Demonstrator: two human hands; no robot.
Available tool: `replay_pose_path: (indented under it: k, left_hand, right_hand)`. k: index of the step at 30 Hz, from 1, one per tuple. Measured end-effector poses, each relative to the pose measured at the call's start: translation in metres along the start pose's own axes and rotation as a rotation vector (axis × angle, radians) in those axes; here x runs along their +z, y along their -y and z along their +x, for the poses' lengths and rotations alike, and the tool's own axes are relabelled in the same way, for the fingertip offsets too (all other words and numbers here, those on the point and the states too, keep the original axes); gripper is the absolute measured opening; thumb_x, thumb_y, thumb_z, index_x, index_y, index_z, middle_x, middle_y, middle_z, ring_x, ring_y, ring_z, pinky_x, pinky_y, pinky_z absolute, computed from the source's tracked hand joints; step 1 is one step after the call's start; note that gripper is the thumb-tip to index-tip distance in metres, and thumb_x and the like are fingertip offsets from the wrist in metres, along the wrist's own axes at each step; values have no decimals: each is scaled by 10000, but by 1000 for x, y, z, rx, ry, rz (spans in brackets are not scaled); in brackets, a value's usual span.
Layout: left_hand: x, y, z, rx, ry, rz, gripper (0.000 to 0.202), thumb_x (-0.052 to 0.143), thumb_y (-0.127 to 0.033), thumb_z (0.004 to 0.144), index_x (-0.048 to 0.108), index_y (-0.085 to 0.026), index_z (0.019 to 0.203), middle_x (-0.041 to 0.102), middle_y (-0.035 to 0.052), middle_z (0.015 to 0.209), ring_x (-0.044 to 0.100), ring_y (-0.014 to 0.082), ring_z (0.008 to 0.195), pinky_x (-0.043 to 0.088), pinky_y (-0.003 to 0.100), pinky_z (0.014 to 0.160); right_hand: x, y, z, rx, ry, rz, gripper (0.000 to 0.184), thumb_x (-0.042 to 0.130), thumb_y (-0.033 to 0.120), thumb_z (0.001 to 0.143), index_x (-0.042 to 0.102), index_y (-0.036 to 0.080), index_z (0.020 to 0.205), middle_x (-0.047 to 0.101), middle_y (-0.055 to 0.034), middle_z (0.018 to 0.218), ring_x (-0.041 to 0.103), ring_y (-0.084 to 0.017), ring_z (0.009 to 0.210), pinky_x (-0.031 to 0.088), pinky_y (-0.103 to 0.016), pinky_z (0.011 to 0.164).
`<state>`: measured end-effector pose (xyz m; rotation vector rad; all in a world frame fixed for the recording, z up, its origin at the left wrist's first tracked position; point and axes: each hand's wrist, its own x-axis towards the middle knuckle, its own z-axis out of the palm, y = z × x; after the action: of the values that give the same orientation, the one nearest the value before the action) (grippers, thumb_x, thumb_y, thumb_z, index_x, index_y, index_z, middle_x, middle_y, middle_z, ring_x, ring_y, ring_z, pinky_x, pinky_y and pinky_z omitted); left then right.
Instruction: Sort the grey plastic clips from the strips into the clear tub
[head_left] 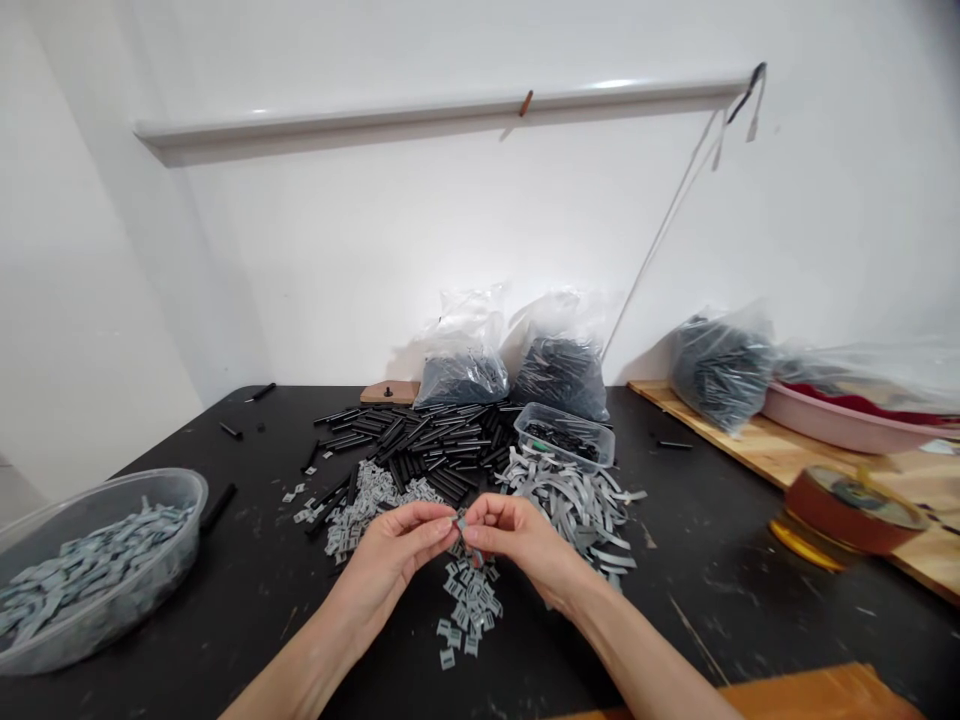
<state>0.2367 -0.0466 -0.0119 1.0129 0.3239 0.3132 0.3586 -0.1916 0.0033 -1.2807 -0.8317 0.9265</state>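
Fingertips of my left hand [405, 545] and my right hand [521, 545] meet at the middle of the table. Both are closed in a pinch on a small grey plastic piece [460, 523], mostly hidden by the fingers. Below them lies a loose pile of small grey plastic clips [472, 605]. More grey clips [367, 500] are heaped beyond my left hand. Curved grey plastic strips [577, 495] spread out beyond and beside my right hand. Behind the hands is a large heap of black plastic rods [420, 440].
A clear tub [191, 490] of grey parts stands at left. At the back are a clear box [600, 445] with black parts and bags of black parts [461, 375], [562, 370]. Tape rolls [847, 510] and a pink basin [847, 420] sit at right, near a wooden board [675, 405].
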Motion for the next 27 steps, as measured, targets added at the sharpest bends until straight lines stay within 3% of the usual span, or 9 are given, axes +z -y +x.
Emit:
replay_pose_path:
  k: [7,14,20,27]
  left_hand:
    - [3,-2,-6,43,88,134,228,825,-242,671,733,-173,868,684,13,788,607,113,756,477,225,767]
    - [4,-2,-7,114,143,236,233,801,-248,699,691,-187,895,676,21,878,599,132,810,459,244,791]
    - [2,-4,-6,165,186,353,235,775,-261,728,674,-183,926,684,43,891,619,154,808,478,263,776]
    - [1,-6,-4,176,187,382,364,782,-235,717,647,-198,1053,681,55,930,630,167,867,500,275,810]
  right_hand:
    - [0,-1,-2,89,60,93,259,770,334,707,618,142,790,575,14,659,481,-78,558,371,-217,575]
    - [-3,0,-3,124,134,153,263,779,318,694,614,136,787,552,17,634,489,-85,559,423,-229,597]
    - [-5,-1,-3,127,136,116,278,776,341,707,610,134,790,563,22,624,505,-75,519,401,-204,541]
    - [-9,-3,-1,148,158,160,278,784,306,706,606,120,811,559,35,571,489,-62,459,418,-199,505]
